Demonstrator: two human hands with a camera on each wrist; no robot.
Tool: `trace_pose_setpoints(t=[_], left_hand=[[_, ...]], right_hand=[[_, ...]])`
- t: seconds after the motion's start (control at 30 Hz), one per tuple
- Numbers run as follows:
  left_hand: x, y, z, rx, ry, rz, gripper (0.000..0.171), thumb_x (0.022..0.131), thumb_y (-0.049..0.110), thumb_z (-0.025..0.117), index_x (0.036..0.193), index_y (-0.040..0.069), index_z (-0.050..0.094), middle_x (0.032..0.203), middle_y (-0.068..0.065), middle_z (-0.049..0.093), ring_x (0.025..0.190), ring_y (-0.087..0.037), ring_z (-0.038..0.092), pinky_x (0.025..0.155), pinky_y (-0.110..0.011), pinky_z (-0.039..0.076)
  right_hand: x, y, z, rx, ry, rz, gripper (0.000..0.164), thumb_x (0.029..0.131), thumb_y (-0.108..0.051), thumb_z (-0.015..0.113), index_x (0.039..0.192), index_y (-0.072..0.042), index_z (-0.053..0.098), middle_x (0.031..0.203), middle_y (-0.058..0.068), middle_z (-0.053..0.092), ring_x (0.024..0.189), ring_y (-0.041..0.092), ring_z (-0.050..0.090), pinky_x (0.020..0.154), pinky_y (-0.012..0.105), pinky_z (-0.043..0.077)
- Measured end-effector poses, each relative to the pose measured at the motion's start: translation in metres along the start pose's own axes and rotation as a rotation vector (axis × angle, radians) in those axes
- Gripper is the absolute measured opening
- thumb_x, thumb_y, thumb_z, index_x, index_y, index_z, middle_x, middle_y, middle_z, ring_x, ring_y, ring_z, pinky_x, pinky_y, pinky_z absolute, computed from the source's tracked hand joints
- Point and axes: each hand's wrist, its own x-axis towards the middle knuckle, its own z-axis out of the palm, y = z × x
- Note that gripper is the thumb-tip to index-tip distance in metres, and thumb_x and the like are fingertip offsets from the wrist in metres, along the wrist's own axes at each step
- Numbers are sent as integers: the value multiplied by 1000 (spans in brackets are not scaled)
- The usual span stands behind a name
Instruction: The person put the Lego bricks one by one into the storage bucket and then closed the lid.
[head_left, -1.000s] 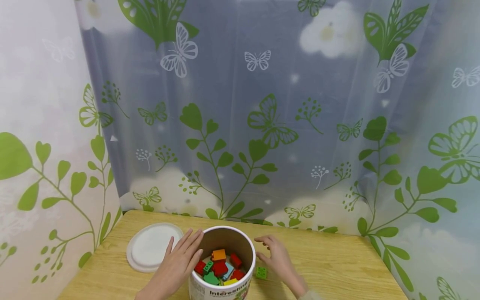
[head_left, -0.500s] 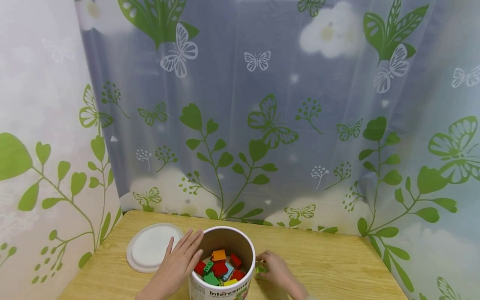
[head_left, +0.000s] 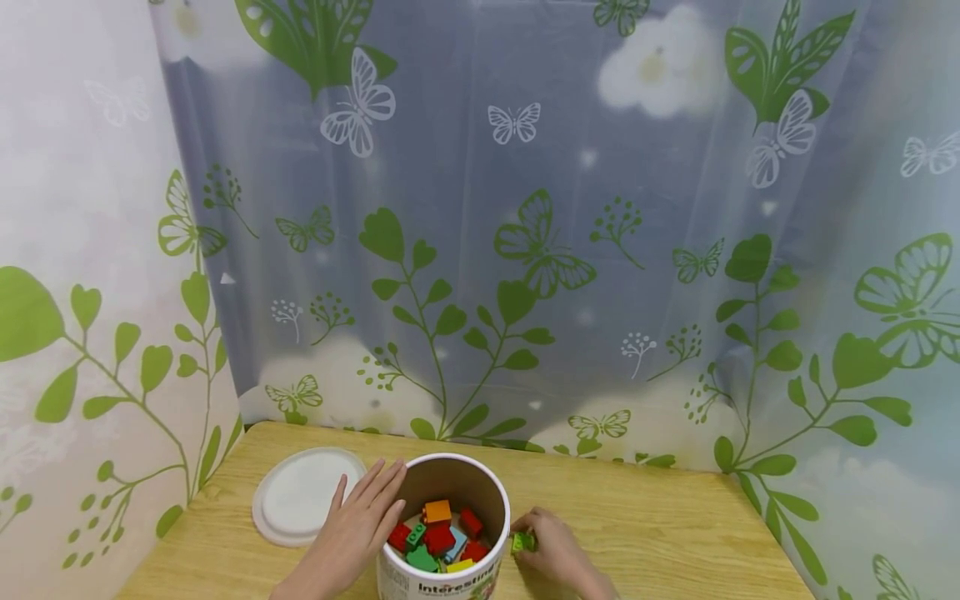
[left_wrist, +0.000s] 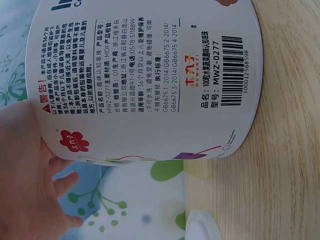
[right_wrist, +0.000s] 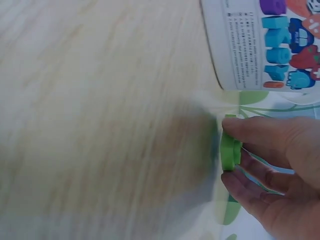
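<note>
A round white bucket (head_left: 442, 587) with printed sides stands at the table's front, several coloured building blocks (head_left: 438, 537) inside it. My left hand (head_left: 360, 521) lies against the bucket's left rim, fingers straight; in the left wrist view that hand (left_wrist: 30, 175) touches the bucket's labelled wall (left_wrist: 150, 80). Just right of the bucket, my right hand (head_left: 553, 546) pinches a small light-green building block (head_left: 522, 542). The right wrist view has the block (right_wrist: 229, 150) between the thumb and fingers of the right hand (right_wrist: 280, 170), close to the tabletop.
A round white lid (head_left: 307, 496) lies on the wooden table (head_left: 660, 533), left of the bucket and beside the left hand. Behind the table hangs a curtain (head_left: 465, 250) printed with leaves and butterflies, with similar printed sheets at both sides.
My right hand has come down onto the light-green block, which lay loose on the table, and now pinches it. The left hand and the bucket have stayed in place.
</note>
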Motion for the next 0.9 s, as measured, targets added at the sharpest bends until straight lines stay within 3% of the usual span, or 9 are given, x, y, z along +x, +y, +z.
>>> trace_pose_setpoints(t=[0.17, 0.5, 0.9], left_hand=[[0, 0, 0, 1, 3, 4, 53, 109, 41, 43, 155, 14, 45, 161, 0, 40, 152, -27, 28, 118, -68, 12], [0, 1, -1, -11, -1, -3, 53, 109, 42, 43, 155, 15, 45, 161, 0, 40, 152, -28, 28, 118, -69, 10], [0, 0, 0, -8, 9, 4, 53, 109, 42, 43, 155, 15, 46, 160, 0, 41, 152, -28, 29, 118, -69, 11]], right_hand=[[5, -5, -9, -24, 70, 0, 32, 71, 1, 87, 100, -1, 74, 90, 5, 63, 75, 20, 60, 64, 27, 51], [17, -27, -37, -48, 131, 8, 35, 72, 1, 88, 104, -3, 74, 95, 7, 64, 78, 20, 61, 67, 27, 54], [29, -50, -63, -60, 269, 11, 36, 73, 1, 88, 106, -6, 73, 101, 4, 66, 82, 19, 64, 73, 29, 59]])
